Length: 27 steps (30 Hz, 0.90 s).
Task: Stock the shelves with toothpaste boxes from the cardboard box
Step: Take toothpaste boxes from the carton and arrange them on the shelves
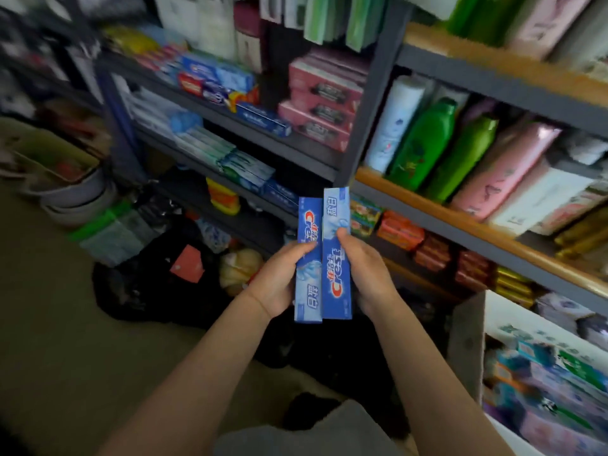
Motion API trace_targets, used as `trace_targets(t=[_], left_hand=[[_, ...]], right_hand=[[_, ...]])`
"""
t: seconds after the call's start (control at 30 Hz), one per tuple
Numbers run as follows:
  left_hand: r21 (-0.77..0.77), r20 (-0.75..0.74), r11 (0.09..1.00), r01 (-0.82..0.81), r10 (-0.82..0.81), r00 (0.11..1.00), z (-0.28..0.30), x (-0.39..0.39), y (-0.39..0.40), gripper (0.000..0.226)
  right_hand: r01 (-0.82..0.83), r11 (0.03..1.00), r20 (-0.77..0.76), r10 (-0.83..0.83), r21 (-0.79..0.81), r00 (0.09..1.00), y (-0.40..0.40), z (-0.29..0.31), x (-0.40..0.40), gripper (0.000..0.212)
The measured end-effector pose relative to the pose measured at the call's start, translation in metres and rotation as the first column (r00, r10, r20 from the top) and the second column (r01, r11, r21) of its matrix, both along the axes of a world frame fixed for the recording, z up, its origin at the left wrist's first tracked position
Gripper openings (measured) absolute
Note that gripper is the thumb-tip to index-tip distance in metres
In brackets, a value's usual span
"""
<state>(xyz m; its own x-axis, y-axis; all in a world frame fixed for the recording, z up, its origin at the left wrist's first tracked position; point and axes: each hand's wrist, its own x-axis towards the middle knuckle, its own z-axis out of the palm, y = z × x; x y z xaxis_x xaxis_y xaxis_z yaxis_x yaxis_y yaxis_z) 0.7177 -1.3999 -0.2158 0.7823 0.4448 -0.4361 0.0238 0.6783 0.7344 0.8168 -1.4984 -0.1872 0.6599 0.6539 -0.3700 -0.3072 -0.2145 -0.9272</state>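
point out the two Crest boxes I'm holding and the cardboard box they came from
left Crest box (308,225), head view, on its red logo.
right Crest box (336,284), head view, on its red logo.
cardboard box (466,343), head view, on its grey near flap.

At ten to twelve o'clock we see a dark metal rack (250,125), its tiers slanting down to the right. At one to three o'clock stands a second rack, its wooden boards (460,222) edged in grey metal, holding green bottles (427,143) and pink packs (503,166). The floor (49,340), beige, fills seven to nine o'clock. Grey basins (75,199) are stacked at nine o'clock. Black bags (138,291) lie at the dark rack's foot. The light is dim and even.
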Motion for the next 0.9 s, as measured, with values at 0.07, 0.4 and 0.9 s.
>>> trace_targets(t=[0.07,0.4,0.9], left_hand=[[0.066,0.015,0.996,-0.054,0.053,0.998,0.000,-0.009,0.031,0.018],[0.196,-0.028,0.962,-0.191,0.200,0.979,0.007,-0.028,0.229,0.045],[-0.070,0.162,0.943,-0.325,0.332,0.929,0.030,0.016,0.425,0.036]], right_hand=[[-0.040,0.999,0.067,0.041,-0.016,0.997,0.039,0.002,-0.008,0.034],[-0.130,0.991,0.075,0.129,0.013,0.989,0.249,0.013,-0.008,0.024],[0.135,0.899,-0.187,-0.061,0.416,0.980,0.421,0.053,0.049,0.028]])
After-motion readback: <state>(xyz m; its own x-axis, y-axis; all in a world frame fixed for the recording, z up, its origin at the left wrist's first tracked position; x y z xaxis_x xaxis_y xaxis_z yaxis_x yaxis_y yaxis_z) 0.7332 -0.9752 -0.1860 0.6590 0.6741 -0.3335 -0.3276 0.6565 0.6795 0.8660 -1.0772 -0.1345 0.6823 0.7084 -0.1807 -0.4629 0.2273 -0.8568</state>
